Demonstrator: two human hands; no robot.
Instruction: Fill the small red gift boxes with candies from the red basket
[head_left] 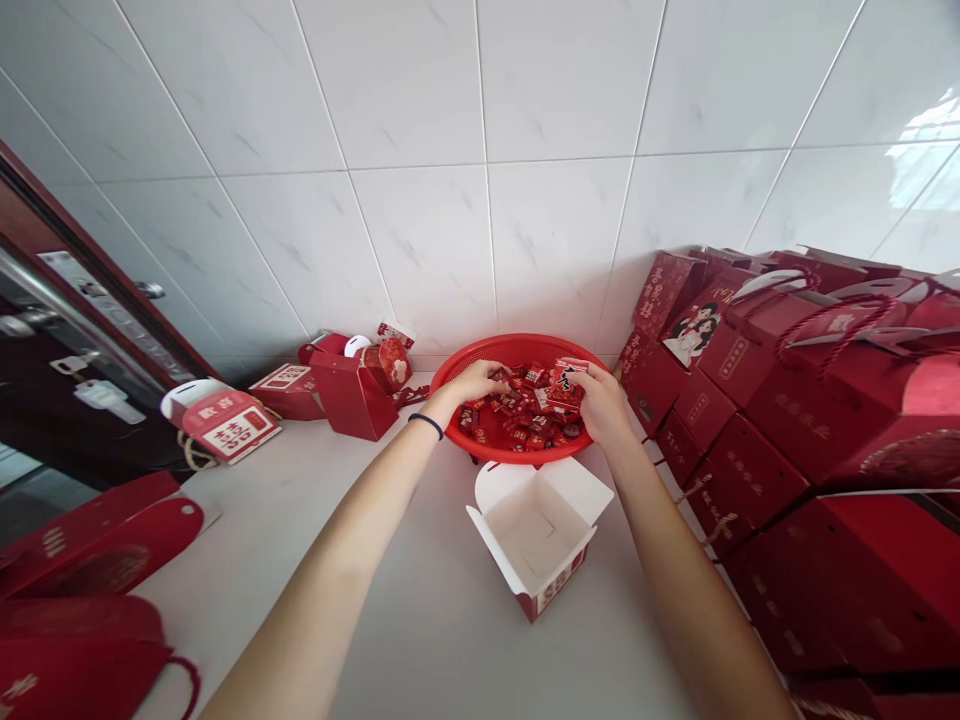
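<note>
Two bare hands are held at one red basket (525,453), in which many small wrapped sweets (517,412) are heaped. One red packet (566,384) is gripped in the closed-in fingers of the right hand (602,400), above the sweets at the right side. The left hand (481,382) is half curled, its fingertips lowered among the sweets at the left; whether any is pinched there cannot be told. One dark band (427,425) is worn on the left wrist. One open box (536,535), its flaps spread, is set on the white table (420,620) just before the basket. At least ten red boxes (757,465) are stacked at the right, and two red cartons (90,545) are seen at the near left
</note>
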